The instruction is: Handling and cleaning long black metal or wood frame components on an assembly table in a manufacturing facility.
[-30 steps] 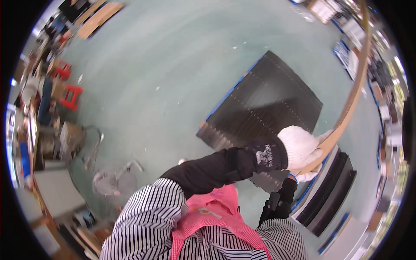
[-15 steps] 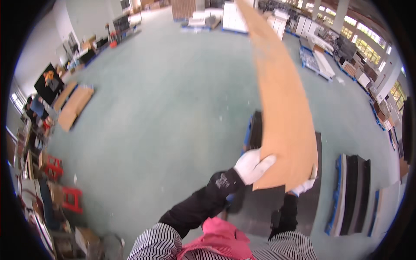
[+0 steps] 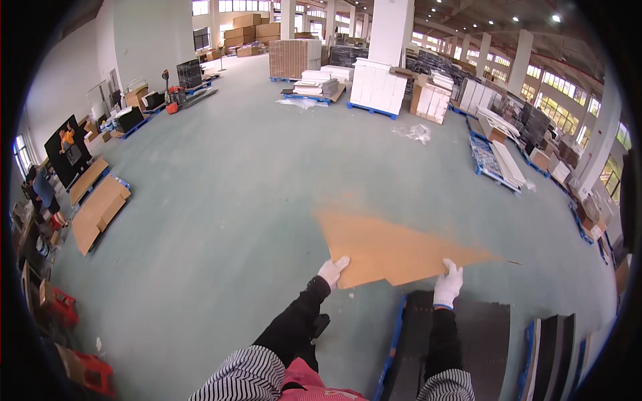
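Between my two white-gloved hands I hold a tan cardboard sheet, tilted out in front of me. Its far part is smeared by motion. My left hand pinches the near left corner, thumb on top. Farther right along the near edge, my right hand grips the sheet with its thumb and fingers. Below my right forearm lies a stack of dark panels on a blue pallet.
Dark and white boards stand on a pallet at the right. Cardboard sheets lie on pallets at the left, with a person beyond. Red stools line the near left. White stacked boxes and a pillar stand far ahead.
The cardboard sheet has swung from upright and lengthwise to lower and spread sideways. My hands have moved apart, the left one leftward. The view has tilted up toward the hall.
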The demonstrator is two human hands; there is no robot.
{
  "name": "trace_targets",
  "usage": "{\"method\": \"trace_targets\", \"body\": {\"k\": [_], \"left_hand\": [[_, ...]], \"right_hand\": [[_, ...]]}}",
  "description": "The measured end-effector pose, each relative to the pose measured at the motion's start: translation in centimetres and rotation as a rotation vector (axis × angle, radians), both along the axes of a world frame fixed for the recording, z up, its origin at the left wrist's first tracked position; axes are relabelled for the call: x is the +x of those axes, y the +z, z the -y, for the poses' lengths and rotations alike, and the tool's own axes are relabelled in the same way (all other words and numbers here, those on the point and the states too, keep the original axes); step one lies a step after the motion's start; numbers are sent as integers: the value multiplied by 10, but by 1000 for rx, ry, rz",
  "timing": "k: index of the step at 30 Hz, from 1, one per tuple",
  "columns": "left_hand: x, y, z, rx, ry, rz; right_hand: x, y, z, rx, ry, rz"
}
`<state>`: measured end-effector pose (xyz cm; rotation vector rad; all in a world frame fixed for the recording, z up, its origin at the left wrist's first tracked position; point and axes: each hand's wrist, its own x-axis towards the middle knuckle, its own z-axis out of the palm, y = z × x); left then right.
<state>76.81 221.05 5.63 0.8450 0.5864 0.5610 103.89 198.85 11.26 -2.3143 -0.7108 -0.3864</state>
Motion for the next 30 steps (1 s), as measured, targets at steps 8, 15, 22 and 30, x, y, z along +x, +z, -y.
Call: {"method": "trace_targets", "body": {"k": [8, 15, 22, 30], "left_hand": [[90, -100, -263, -198, -95, -118], [234, 40, -510, 55, -329, -307], [345, 40, -805, 72, -221, -33], [480, 84, -1107, 17, -223, 14]], "right_hand": [[77, -59, -222, 54, 27, -163], [178, 41, -444, 45, -97, 51], [273, 103, -749, -26, -109, 149], [398, 126, -1045, 35, -55, 249]]}}
